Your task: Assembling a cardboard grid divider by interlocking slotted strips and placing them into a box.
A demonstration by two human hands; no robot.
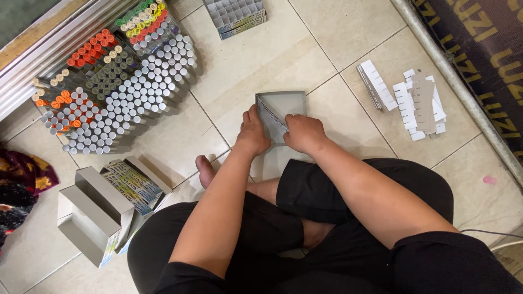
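Hands: left (252,136), right (303,133), fingers of both gripping one grey box (283,103); two slotted-strip piles (406,98) nearby.

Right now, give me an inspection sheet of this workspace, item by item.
Surface: beige tiled floor, person sitting on it.
Job's things: shallow grey cardboard tray with slotted divider strips going in.
Clutter: loose pile of divider strips; capped tubes standing in rows, white, orange, yellow, green caps; stacked grey boxes; finished grid tray.
Grippers: left hand and right hand both on the tray and strips.
Cables: thin white cable at lower right.
Surroundings: dark printed mat, patterned cloth, sliding-door track.
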